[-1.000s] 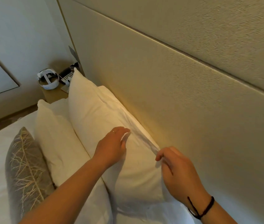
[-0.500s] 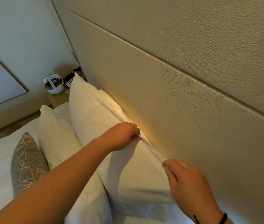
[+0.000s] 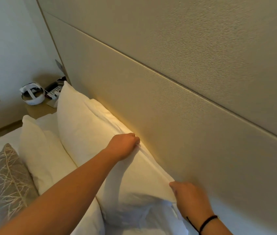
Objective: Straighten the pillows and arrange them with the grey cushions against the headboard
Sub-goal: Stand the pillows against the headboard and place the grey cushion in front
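Now the fingers of the left hand (image 3: 123, 145) are curled tight and pinch the top edge of the big white pillow (image 3: 100, 141). Nearer the camera, the right hand (image 3: 189, 199) pinches the same edge. This pillow stands against the beige headboard (image 3: 176, 124). 1 smaller white pillow (image 3: 37, 155) and 1 grey cushion (image 3: 7, 180) lean in front.

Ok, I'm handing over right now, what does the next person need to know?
Left hand grips the top edge of the big white pillow standing against the headboard.
Right hand pinches the same edge at the near corner.
A smaller white pillow leans in front; one grey cushion leans in front of that.
Left: finish straightening this pillow and place any cushions out of view.
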